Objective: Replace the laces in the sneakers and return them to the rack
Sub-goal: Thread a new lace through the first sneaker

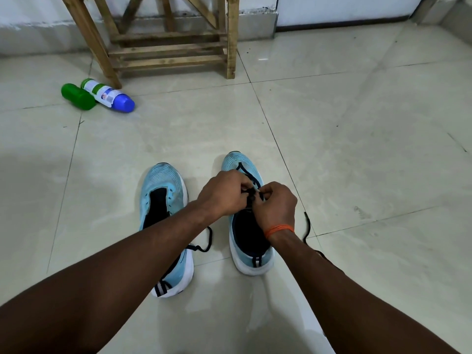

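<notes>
No brand mark or readable writing shows on the sneakers. The only label is on the white bottle [102, 93], and its print is too small to read.

Both sneakers stand side by side near the middle of the floor [357, 149], toes towards the far edge. They are pale blue with a fine ribbed knit over the toes, thick white foam soles, dark linings and striped heel tabs. The left sneaker [163, 190] has bare eyelets and its dark tongue is exposed.

The right sneaker [240, 241] carries a black flat lace [308, 224] threaded through its front eyelets. One loose end trails on the tiles just beside its right side. Another black end lies curled between the two sneakers; whether it is the same lace cannot be told.

The left hand [224, 192] and right hand [277, 205] meet over the right sneaker's eyelets. The fingers of both are curled in, pinching the lace close together. A thin orange thread band [279, 229] circles the right wrist.

The floor is glossy, cream stone-look tile with dark grout lines. At its far edge, against a pale wall [38, 11], stands a rack [168, 47] of rough, unpainted wooden slats. Near the rack's left leg a smooth green bottle [78, 97] and the white bottle with its rounded blue cap lie on their sides, touching.
</notes>
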